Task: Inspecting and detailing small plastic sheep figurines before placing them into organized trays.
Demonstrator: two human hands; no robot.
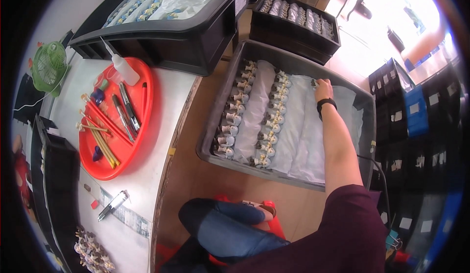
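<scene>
My right hand (323,90), with a dark band on its wrist, reaches over the large grey bin (289,175). Its fingers are pinched on a small figurine (314,83), mostly hidden, at the far part of the bin's white wrapping sheet (306,126). Two rows of small figurines with dark heads and pale blue and white bodies lie in the bin: the left row (235,118) and the second row (274,121). White sheet runs between the rows and covers the bin's right part. My left hand is not in view.
On the white table at left stands a red tray (105,172) with brushes, pens and a squeeze bottle (126,71). A cutter knife (112,205) and clustered figurines (92,252) lie nearer. Black bins (161,43) rise behind; stacked black boxes (411,175) line the right.
</scene>
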